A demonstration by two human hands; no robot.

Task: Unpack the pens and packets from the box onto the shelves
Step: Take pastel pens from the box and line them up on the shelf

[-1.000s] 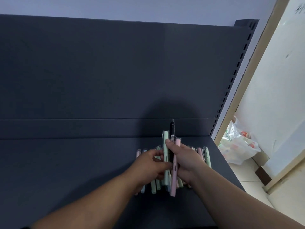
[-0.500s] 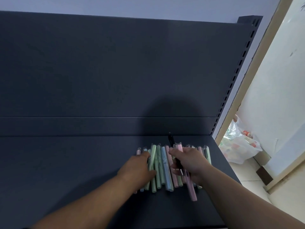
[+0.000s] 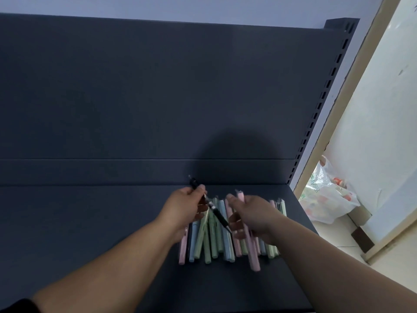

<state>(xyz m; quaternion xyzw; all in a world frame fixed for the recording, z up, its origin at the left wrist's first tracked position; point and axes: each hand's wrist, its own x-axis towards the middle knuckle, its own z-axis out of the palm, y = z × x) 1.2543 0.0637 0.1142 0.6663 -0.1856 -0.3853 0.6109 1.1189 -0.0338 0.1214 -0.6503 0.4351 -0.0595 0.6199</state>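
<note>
since half a second ago the black pen (image 3: 220,216) has been passed from the right hand (image 3: 255,214) to the left hand (image 3: 184,210), which has been lifted off the pile of pens (image 3: 209,242); the pen is now tilted, its far end raised above the left hand and its near end pointed toward the right hand. the grip of the left hand is pinched on the black pen; the grip of the right hand is curled round a pink pen (image 3: 253,256), whose near end is stuck out past the pile's front edge. much of the pile is hidden by both hands, and motion blur is seen on them. one black pen and one held pink pen are counted; the pastel pens laid side by side, pink, green and blue, cannot be counted exactly. the pile is laid on the right part of a dark grey shelf (image 3: 90,222), backed by a dark panel (image 3: 158,98) and a slotted upright (image 3: 323,102). one plastic bag (image 3: 327,199) is seen on the pale floor (image 3: 334,236) beside a white wall (image 3: 383,109)
</note>
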